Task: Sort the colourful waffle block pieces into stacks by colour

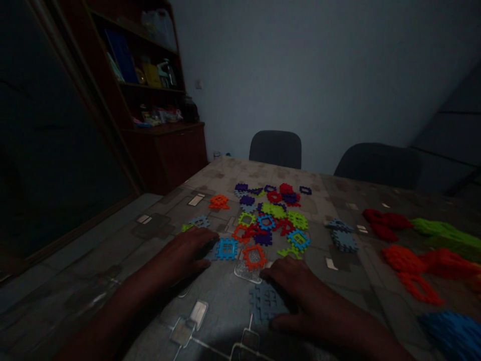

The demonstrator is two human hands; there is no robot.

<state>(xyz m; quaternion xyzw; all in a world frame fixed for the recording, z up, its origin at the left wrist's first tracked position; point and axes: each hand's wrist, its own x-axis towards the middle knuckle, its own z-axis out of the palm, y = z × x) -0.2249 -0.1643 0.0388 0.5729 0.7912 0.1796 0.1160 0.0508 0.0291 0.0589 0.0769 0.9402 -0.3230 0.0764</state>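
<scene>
Plastic waffle-grid building squares are lying in a loose heap in the middle of the table, folks, in purple, red, orange, lime green and bright blue. My read on the left hand is that it's resting palm down, fingers loosely curved and fingertips just beside a bright blue grid square, not gripping anything. The right hand is lying palm down too, draped over a slate-blue grid square on the near side of the heap; it's touching that piece, but I can't tell if it's pinching it or just pressing on it. Between the hands, an orange grid square is sitting on a clear glittery square. Off to the right, two slate-blue grid pieces are lying close together, and past them, fuzzy multicoloured yarn shapes are spreading across a stone-print tablecloth. Two dark chairs are standing at the far side, and a dark wooden shelf unit is crammed with bottles and books.
</scene>
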